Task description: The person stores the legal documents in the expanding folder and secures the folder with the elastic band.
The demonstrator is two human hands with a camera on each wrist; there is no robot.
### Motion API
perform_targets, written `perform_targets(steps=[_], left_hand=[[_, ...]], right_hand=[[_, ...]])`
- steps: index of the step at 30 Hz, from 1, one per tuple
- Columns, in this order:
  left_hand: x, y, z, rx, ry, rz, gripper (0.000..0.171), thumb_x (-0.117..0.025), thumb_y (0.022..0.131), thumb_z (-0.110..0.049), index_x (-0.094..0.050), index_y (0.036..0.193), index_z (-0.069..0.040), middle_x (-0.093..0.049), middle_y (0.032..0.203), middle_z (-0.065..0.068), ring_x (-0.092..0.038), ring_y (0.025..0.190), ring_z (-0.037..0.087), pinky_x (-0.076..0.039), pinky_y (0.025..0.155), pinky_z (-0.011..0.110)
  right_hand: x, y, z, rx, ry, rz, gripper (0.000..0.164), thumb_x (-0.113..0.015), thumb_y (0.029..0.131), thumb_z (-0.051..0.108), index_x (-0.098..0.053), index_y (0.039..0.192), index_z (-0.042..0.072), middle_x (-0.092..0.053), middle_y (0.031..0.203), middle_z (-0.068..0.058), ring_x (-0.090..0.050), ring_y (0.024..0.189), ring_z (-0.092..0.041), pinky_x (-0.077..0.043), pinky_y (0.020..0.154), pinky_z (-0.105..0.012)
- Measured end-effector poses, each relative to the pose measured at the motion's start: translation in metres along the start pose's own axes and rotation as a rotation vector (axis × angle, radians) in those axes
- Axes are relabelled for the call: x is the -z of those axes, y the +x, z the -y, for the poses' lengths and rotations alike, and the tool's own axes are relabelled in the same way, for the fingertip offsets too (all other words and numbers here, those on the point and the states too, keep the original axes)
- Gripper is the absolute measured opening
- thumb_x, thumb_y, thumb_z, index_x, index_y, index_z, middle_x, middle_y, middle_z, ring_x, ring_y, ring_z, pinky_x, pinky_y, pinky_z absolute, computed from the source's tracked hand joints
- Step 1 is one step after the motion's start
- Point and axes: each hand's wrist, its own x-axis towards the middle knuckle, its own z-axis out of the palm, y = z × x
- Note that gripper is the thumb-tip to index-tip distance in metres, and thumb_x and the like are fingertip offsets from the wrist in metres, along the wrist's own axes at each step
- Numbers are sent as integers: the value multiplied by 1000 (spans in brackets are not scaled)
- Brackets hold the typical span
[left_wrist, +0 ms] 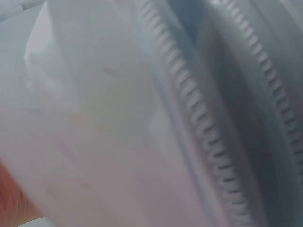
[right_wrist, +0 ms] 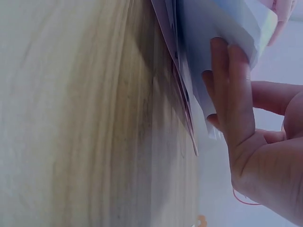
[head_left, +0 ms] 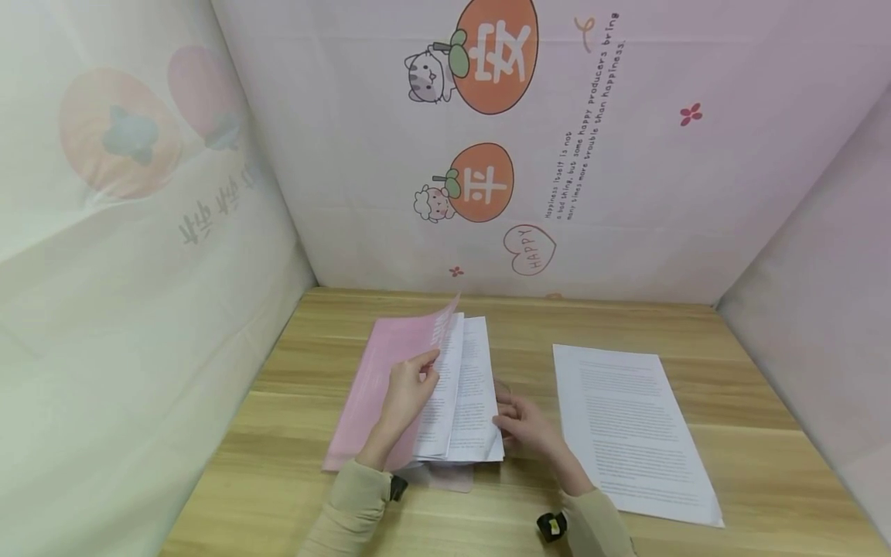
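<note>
A pink folder [head_left: 370,371] lies on the table with its right-hand cover lifted. In the head view my left hand [head_left: 407,393] pinches the raised cover near its edge. Printed sheets [head_left: 476,387] lie partly under that cover and stick out to the right. My right hand [head_left: 530,425] holds their right edge, thumb on top; in the right wrist view its fingers [right_wrist: 234,90] lie along the underside of the paper [right_wrist: 201,42]. Up close in the left wrist view are a translucent sheet [left_wrist: 109,118] and a ridged, toothed strip [left_wrist: 199,113], both blurred.
To the right, a separate printed sheet [head_left: 629,429] lies flat on the wooden table [head_left: 515,514]. Printed cloth walls [head_left: 362,193] enclose the table at the back and both sides. A translucent flap [head_left: 452,478] shows below the folder's lower edge.
</note>
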Motion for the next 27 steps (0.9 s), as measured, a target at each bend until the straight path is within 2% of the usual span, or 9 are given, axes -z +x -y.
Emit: perform_targets(steps=[5, 9, 16, 20, 25, 27], left_hand=[[0, 0, 1, -12, -7, -7, 37, -57, 83, 4, -69, 118, 6, -73, 114, 22, -73, 94, 30, -52, 59, 17], [0, 0, 2, -6, -20, -2, 37, -56, 83, 5, -68, 119, 6, -72, 114, 22, -73, 95, 31, -47, 52, 14], [0, 1, 0, -34, -12, -22, 36, -57, 84, 5, -69, 118, 6, -73, 112, 22, -73, 93, 32, -49, 56, 15], [-1, 1, -2, -39, -9, -24, 35, -57, 84, 5, -69, 117, 6, -73, 113, 22, -73, 93, 32, -49, 55, 16], [-1, 1, -1, -33, 3, -22, 35, -57, 84, 4, -69, 118, 6, -73, 113, 21, -73, 94, 30, -56, 63, 23], [-1, 1, 0, -28, 1, -21, 36, -57, 84, 3, -69, 118, 6, -73, 113, 21, -73, 94, 30, -56, 63, 22]], right_hand=[[-2, 2, -2, -13, 13, -26, 56, -52, 97, 4, -31, 145, -16, -60, 127, -36, -71, 93, -22, -58, 69, -25], [-6, 5, -2, -26, 8, -58, 54, -54, 97, 4, -36, 144, -14, -60, 129, -35, -71, 91, -21, -59, 69, -26], [-16, 10, 1, -25, 17, -72, 55, -55, 95, 3, -35, 143, -14, -59, 128, -37, -71, 94, -25, -61, 74, -37], [-24, 13, 2, -13, 42, -69, 55, -54, 95, 1, -34, 143, -15, -58, 127, -39, -70, 93, -26, -61, 73, -35], [-29, 13, 3, -11, 64, -65, 55, -54, 95, 1, -33, 143, -16, -59, 124, -40, -70, 89, -24, -60, 70, -31], [-30, 13, 3, -16, 75, -76, 55, -55, 95, 1, -34, 143, -16, -59, 123, -40, -71, 87, -23, -60, 70, -31]])
